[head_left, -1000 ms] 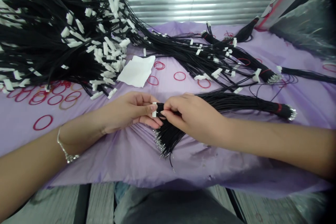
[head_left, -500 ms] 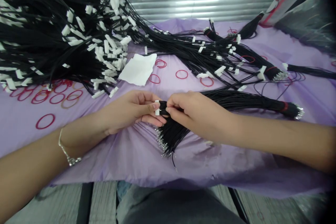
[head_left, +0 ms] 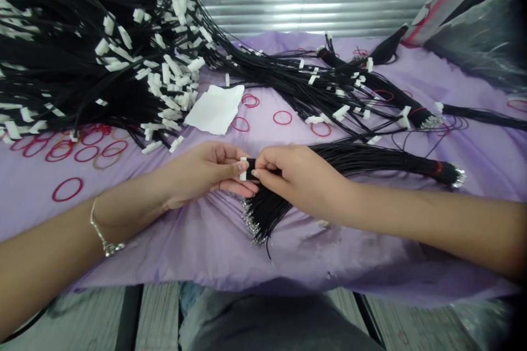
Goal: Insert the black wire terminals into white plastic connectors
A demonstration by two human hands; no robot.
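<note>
My left hand [head_left: 201, 173] pinches a small white connector [head_left: 243, 169] between thumb and fingers at the middle of the table. My right hand [head_left: 298, 178] meets it from the right, fingers pinched on thin black wires that run into the connector. Under my right hand lies a bundle of black wires [head_left: 370, 159] with metal-tipped ends fanned out toward me [head_left: 253, 225]; a red band ties its far end at the right.
A big heap of black wires with white connectors [head_left: 94, 49] fills the back left. Red rubber bands [head_left: 66, 189] and a white paper sheet [head_left: 214, 108] lie on the purple cloth [head_left: 197, 252]. More tied bundles [head_left: 395, 98] sit at the back right.
Both hands stay together at the connector with only tiny shifts; the view bobbed slightly.
</note>
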